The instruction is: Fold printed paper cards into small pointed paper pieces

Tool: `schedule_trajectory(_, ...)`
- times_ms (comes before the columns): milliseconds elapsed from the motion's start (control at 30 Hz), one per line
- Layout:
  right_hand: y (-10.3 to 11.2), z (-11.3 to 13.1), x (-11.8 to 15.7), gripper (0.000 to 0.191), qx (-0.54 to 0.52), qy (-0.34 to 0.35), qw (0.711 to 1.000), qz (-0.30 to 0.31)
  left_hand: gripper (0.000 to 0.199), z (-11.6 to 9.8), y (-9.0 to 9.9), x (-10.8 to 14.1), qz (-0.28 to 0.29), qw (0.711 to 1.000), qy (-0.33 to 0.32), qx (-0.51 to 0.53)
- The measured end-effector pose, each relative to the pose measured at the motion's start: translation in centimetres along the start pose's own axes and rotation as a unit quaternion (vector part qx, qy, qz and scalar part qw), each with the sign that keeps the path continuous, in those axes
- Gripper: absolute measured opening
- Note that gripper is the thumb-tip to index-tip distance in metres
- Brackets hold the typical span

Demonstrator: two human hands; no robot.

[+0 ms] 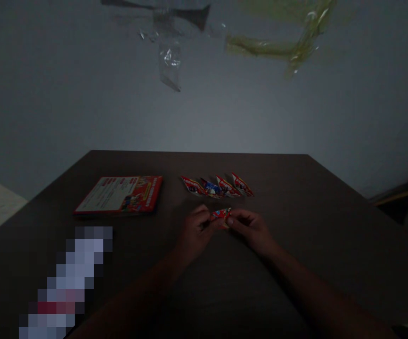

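Left hand (191, 230) and right hand (255, 230) pinch a red printed paper (220, 214); press creases evenly, clear of the folded papers (227, 186) at twelve o'clock.

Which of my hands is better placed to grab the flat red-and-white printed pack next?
Left, probably: the pack lies nearer your left hand than your right hand, though both hold the small folded red piece.
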State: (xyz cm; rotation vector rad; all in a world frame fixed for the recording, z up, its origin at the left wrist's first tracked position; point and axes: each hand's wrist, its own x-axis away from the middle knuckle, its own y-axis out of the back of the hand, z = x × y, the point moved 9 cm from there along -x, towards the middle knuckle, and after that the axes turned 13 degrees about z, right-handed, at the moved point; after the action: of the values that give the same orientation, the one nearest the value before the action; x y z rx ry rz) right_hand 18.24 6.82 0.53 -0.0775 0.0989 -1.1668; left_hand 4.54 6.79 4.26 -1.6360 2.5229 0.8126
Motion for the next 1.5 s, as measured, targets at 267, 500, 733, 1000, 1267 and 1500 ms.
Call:
schedule_trajectory(267, -0.4, 0.1, 0.0, 0.024, 0.039, -0.008, 0.999, 0.012, 0.030, 2.8, -2.5, 0.4, 0.081, 0.981, 0.117, 0.133)
schedule_trajectory(500, -0.7, -0.6, -0.1, 0.025, -0.027, -0.022, 0.999, 0.040, 0.030, 3.1, -3.0, 0.1, 0.101, 0.970, 0.111, 0.192)
schedule_trajectory(733, -0.7, -1.0, -0.1, 0.027, -0.004, -0.035, 0.998, 0.048, 0.031, 3.4, -2.7, 0.3, 0.089, 0.969, 0.128, 0.190)
schedule_trajectory(1000, -0.9, -0.7, 0.2, 0.049, -0.032, -0.012, 0.999, 0.040, 0.030, 2.8, -2.6, 0.3, 0.096, 0.973, 0.127, 0.169)
schedule_trajectory(1267, -1.0, 0.6, 0.1, 0.017, 0.087, 0.006, 0.996, 0.037, 0.033, 2.2, -2.1, 0.2, 0.103, 0.990, 0.067, 0.073)
schedule_trajectory(1500, -0.8, 0.7, 0.0, 0.022, 0.161, 0.017, 0.986, 0.025, 0.016, 0.1, -0.5, -0.1, 0.033, 0.999, -0.027, 0.005)
